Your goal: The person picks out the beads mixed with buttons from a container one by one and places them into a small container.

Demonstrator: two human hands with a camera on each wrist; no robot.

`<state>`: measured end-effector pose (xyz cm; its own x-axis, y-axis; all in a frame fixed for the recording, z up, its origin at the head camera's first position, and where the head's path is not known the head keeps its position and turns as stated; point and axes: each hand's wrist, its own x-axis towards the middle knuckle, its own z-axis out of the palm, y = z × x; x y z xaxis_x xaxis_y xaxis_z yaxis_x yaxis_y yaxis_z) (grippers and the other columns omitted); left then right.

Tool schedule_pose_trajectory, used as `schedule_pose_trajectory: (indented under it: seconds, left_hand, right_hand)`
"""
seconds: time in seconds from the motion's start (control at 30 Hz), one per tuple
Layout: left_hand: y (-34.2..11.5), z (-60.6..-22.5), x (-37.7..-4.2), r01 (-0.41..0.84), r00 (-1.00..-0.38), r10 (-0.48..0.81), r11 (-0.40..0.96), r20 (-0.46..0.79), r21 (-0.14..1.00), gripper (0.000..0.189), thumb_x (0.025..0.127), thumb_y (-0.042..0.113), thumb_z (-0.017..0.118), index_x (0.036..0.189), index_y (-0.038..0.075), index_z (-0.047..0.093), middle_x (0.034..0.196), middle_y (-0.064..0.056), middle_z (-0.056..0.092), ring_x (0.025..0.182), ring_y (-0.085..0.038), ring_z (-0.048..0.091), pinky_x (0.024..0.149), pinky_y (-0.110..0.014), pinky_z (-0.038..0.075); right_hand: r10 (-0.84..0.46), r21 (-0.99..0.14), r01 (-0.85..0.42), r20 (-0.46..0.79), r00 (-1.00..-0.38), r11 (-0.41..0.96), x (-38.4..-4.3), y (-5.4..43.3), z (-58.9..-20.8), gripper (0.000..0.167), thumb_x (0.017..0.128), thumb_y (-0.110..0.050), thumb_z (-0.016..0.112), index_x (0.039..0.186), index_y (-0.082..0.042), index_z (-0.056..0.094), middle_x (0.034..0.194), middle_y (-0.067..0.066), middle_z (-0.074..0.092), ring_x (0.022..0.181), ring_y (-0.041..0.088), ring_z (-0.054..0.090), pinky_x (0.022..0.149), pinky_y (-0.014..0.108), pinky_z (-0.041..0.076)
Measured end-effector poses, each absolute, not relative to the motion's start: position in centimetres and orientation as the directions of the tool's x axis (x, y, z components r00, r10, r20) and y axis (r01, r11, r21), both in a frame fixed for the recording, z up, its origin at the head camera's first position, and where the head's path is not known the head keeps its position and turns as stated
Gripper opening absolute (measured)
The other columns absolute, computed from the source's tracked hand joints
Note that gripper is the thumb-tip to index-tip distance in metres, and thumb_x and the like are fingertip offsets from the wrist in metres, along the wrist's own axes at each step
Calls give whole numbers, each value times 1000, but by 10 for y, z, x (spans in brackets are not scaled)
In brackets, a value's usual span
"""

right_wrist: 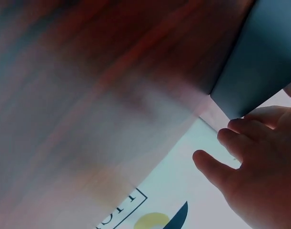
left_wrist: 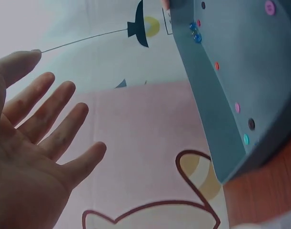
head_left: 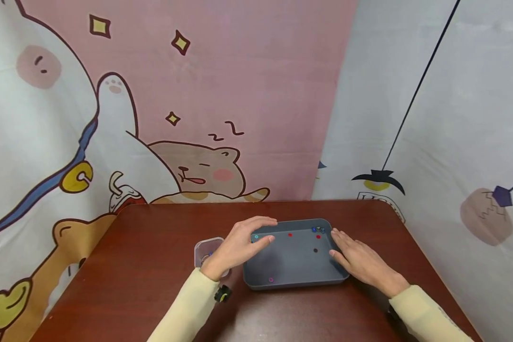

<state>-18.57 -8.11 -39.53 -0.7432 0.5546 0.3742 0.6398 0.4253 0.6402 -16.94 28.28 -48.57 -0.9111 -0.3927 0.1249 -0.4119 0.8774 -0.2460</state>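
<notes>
A blue-grey rectangular tray (head_left: 295,268) lies on the table between the two hands. Small buttons are scattered in it, among them a pink one (head_left: 271,280), a red one (head_left: 289,234), a dark one (head_left: 315,250) and a turquoise one (head_left: 256,236). Several blue marbles (head_left: 318,229) sit together in the far right corner. My left hand (head_left: 239,244) hovers over the tray's left side, fingers spread and holding nothing, as the left wrist view shows. Along the tray's right wall is my right hand (head_left: 363,261), its fingers extended with the tips right at the rim.
A clear plastic container (head_left: 202,249) with small items in it stands left of the tray, partly hidden by the left hand and wrist. The brown wooden table (head_left: 145,266) reaches back to a cartoon-printed curtain (head_left: 261,95), which also hangs along the right side.
</notes>
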Motion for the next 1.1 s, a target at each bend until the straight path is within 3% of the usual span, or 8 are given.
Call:
schedule_pose_trajectory:
  seconds: [0.23,0.3,0.4,0.47,0.5,0.6,0.83,1.1]
  left_hand:
    - [-55,-392,-204,590,-765,569,433,301,682,35,101,23,70,135,17,68,137,3,66,128,-12,58,105,-44,49]
    - [-49,-392,-210,560,-782,554,426,284,710,34,101,24,70,135,18,68,135,4,67,109,-12,65,99,-44,53]
    - [-40,-393,-217,523,-804,532,422,265,741,33,102,26,69,134,19,69,132,7,68,104,-8,65,97,-41,54]
    - [-33,-394,-222,511,-808,531,417,255,752,33,102,27,68,134,19,69,131,7,69,106,-8,66,98,-40,53]
    - [-30,-395,-225,510,-808,533,416,253,753,33,102,27,69,134,19,69,131,8,69,119,-7,62,103,-41,51]
    - [-20,-397,-231,506,-798,555,405,234,762,34,102,27,69,134,18,69,132,6,69,127,-10,60,107,-41,49]
    - [3,-409,-249,521,-744,645,399,172,755,37,102,24,68,138,15,66,135,2,68,128,-16,61,108,-39,48]
    - [25,-429,-267,512,-714,694,427,93,745,38,103,24,68,139,13,65,137,4,67,126,-8,61,109,-39,48]
  right_hand:
    - [-394,-241,-422,156,-906,874,-165,286,-484,63,106,-30,60,153,8,42,158,24,42,144,43,44,109,66,40]
    - [-399,-236,-428,164,-902,872,-165,286,-483,61,106,-28,60,153,8,43,157,24,44,143,43,44,108,65,40]
    - [-407,-233,-438,171,-897,868,-164,286,-484,59,106,-26,60,152,8,45,156,24,45,142,43,46,108,65,41]
    - [-413,-228,-445,176,-894,866,-164,286,-485,58,105,-25,60,151,8,46,156,23,46,142,43,46,108,65,41]
    - [-415,-226,-448,179,-892,865,-164,287,-486,58,105,-24,61,151,8,46,156,23,46,141,43,47,107,65,41]
    - [-419,-216,-453,184,-889,865,-165,287,-487,57,105,-23,61,151,8,47,156,23,46,141,42,47,107,65,42]
    - [-410,-205,-438,167,-897,875,-167,289,-488,57,105,-23,62,151,7,46,156,23,46,141,43,47,107,65,42]
    - [-417,-204,-445,164,-894,872,-167,288,-487,56,105,-23,61,151,7,47,155,24,47,140,43,48,105,66,43]
